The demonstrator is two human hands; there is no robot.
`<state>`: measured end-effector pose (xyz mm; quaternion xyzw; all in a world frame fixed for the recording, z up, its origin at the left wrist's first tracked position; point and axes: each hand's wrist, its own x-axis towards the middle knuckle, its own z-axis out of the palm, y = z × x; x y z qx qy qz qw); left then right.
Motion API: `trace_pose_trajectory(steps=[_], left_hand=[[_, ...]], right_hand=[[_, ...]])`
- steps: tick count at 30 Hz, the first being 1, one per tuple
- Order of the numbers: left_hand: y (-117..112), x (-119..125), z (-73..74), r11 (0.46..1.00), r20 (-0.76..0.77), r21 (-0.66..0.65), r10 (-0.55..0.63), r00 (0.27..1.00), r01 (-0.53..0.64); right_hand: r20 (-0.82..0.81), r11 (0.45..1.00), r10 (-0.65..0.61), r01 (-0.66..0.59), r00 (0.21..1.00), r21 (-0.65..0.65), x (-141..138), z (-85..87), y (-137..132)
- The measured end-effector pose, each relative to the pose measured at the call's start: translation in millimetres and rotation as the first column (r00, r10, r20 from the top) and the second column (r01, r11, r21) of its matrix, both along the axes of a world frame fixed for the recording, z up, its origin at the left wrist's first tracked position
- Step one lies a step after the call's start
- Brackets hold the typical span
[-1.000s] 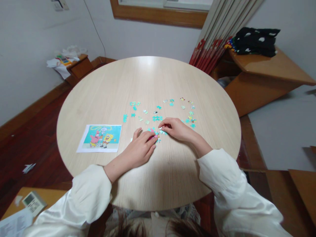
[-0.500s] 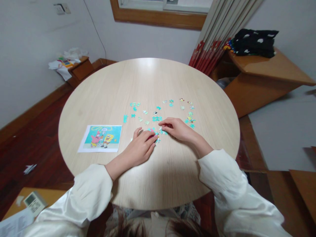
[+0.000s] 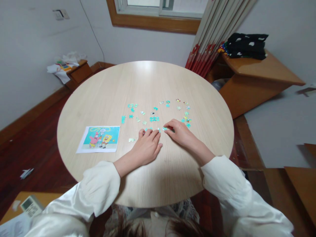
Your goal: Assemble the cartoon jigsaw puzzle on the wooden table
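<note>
My left hand (image 3: 147, 146) lies palm down on the round table, fingers spread over a cluster of joined jigsaw pieces (image 3: 148, 129) and hiding most of it. Just right of those fingertips, my right hand (image 3: 181, 133) is closed, thumb and fingertips pinching a small pale and turquoise puzzle piece (image 3: 164, 129). Beyond the hands sits a turquoise joined strip (image 3: 154, 119). A pale green piece (image 3: 131, 140) lies left of my left hand. On the left, a printed reference picture (image 3: 100, 139) shows pink and yellow cartoon figures.
Loose puzzle pieces (image 3: 187, 119) are scattered at the right, with others (image 3: 132, 106) farther back and left. The round table (image 3: 145, 79) has a pale wood top. Wooden furniture (image 3: 261, 70) carrying black cloth (image 3: 247, 46) stands at the right, near a curtain (image 3: 212, 36).
My left hand has shifted right and covers more of the joined pieces. My right hand has moved slightly right, still pinching its piece. The view has tilted a little.
</note>
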<state>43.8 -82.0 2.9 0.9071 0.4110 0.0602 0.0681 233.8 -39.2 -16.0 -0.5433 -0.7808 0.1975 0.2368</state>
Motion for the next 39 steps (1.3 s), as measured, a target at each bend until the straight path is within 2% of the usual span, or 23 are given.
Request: trace_pose_trajectory(steps=[5, 12, 18, 24, 39], left_hand=[[-3.0, 4.1, 0.3, 1.000, 0.006, 0.001, -0.021, 1.000, 0.021], [-2.9, 8.0, -1.3, 0.999, 0.009, -0.015, -0.028, 1.000, 0.028], [-3.4, 6.9, -1.6, 0.999, 0.015, -0.024, -0.027, 1.000, 0.028], [-3.2, 6.7, -3.4, 0.999, 0.029, -0.019, -0.029, 0.999, 0.029], [-3.9, 6.5, -3.6, 1.000, 0.013, -0.013, -0.026, 1.000, 0.026]], right_hand=[[-0.026, 1.000, 0.003, -0.004, 1.000, -0.009, 2.9, -1.3, 8.9], [-0.063, 0.997, 0.078, -0.080, 0.995, -0.020, 2.7, -0.7, 11.2], [-0.098, 0.998, 0.035, -0.039, 0.995, -0.045, 1.9, -2.4, 12.6], [-0.144, 0.995, 0.067, -0.077, 0.987, -0.069, 1.6, -2.3, 12.7], [-0.142, 0.993, 0.059, -0.074, 0.988, -0.096, 0.0, 0.2, 12.3]])
